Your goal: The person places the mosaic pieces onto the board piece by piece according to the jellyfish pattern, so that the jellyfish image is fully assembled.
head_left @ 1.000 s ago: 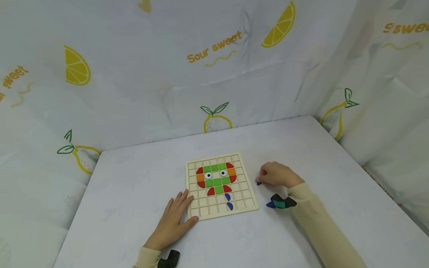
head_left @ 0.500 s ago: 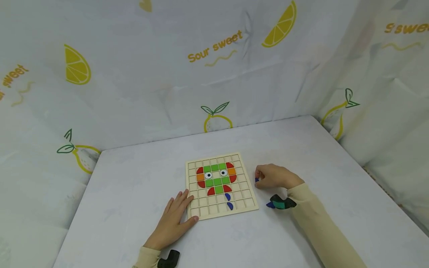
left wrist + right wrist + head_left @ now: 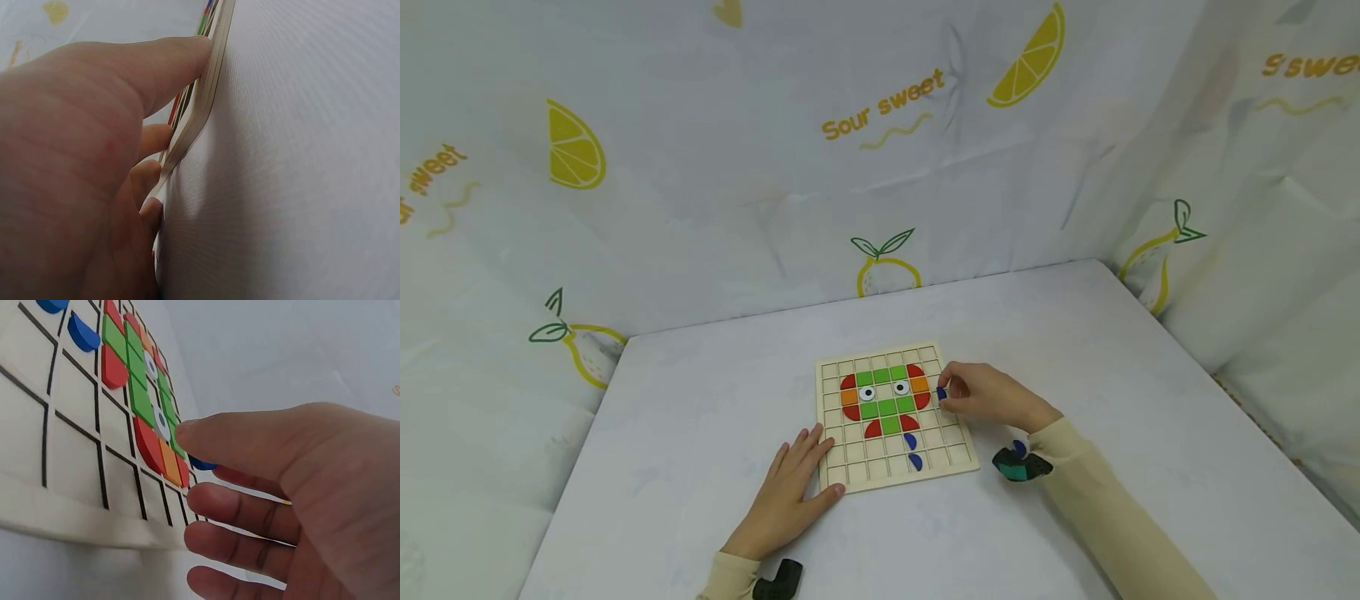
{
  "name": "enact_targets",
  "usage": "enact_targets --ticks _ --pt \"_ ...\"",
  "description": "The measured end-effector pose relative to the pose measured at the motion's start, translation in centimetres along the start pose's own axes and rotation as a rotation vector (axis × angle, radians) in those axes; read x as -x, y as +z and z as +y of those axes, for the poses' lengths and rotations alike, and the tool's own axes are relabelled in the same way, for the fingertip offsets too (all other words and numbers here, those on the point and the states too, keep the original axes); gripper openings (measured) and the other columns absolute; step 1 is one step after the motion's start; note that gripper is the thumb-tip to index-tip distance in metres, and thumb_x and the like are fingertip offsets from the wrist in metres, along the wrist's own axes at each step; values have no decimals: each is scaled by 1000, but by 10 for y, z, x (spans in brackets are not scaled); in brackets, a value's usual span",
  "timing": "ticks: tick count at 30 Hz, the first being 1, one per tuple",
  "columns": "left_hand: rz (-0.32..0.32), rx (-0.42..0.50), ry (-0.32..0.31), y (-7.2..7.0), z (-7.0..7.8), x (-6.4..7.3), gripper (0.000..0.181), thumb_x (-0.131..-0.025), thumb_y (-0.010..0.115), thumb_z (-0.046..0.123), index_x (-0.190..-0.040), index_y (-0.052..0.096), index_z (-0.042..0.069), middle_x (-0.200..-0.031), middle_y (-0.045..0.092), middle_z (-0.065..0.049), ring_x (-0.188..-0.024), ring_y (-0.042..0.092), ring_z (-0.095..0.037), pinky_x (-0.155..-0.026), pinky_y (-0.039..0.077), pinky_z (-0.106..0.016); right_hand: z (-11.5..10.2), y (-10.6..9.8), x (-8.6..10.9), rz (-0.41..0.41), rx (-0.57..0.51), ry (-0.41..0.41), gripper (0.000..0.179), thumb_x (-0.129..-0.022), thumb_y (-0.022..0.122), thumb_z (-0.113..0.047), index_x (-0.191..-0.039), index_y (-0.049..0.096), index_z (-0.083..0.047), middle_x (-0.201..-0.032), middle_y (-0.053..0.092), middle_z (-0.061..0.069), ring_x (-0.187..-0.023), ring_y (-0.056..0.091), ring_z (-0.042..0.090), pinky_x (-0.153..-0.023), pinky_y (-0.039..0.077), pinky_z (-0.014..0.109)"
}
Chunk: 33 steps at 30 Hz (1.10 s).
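Observation:
My right hand point(image 3: 992, 392) pinches a small blue rounded tile point(image 3: 942, 393) between thumb and index finger, over the right edge of a pale wooden grid board point(image 3: 936, 457). In the right wrist view the thumb mostly covers this blue tile point(image 3: 202, 464), and the other fingers are loosely bent. My left hand point(image 3: 786, 500) lies spread at the board's near left corner, its thumb and fingertips on the rim. Green tiles point(image 3: 887, 407), red and orange tiles and two eye discs point(image 3: 867, 393) form a pattern on the board. Two blue half-round tiles point(image 3: 915, 462) lie below it.
Another blue piece point(image 3: 1019, 448) lies on the white table beside the right wrist, partly covered by the dark wrist camera point(image 3: 1022, 467). A white curtain with lemon prints point(image 3: 887, 183) stands behind the table, and it continues along the sides.
My right hand has lifted the blue tile from the table right of the board and moved left over the board's edge. The left hand has stayed in place.

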<state>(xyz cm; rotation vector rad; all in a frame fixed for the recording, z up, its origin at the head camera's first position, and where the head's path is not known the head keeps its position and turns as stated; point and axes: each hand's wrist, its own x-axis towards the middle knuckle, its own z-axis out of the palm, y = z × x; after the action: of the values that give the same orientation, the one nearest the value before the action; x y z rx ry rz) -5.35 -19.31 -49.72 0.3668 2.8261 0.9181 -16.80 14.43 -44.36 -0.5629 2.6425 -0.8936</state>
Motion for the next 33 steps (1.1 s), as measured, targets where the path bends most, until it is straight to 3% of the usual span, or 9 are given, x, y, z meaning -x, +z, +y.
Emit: enact_targets --ticks 12,20,26,33 --pt "6 4 3 0 0 1 71 -94 65 49 -153 45 13 -169 28 -4 -159 16 -27 -129 6 -50 -31 39 -3 -33 -4 -162 21 -90 77 -26 -106 68 -17 -87 59 -8 -81 54 11 -68 48 23" --pt "-2 -1 -5 0 0 0 72 -94 64 50 -153 45 14 -169 28 -4 -159 16 -28 -130 5 -50 -38 53 -2 -23 88 -176 18 -89 78 -27 -106 74 -21 -106 62 -10 -101 49 8 -91 53 29" --pt "-2 0 -8 -1 1 1 71 -95 64 50 -153 45 14 -169 28 -3 -160 15 -27 -130 5 -50 -43 58 0 -18 142 -195 18 -90 77 -28 -107 76 -20 -99 60 -10 -93 47 8 -79 48 24" --pt "-4 -5 -6 0 -1 1 72 -95 63 52 -154 44 15 -169 27 -3 -160 15 -27 -130 5 -49 -44 60 1 -10 173 -248 19 -91 77 -28 -108 77 -20 -101 62 -9 -92 46 9 -78 46 24"
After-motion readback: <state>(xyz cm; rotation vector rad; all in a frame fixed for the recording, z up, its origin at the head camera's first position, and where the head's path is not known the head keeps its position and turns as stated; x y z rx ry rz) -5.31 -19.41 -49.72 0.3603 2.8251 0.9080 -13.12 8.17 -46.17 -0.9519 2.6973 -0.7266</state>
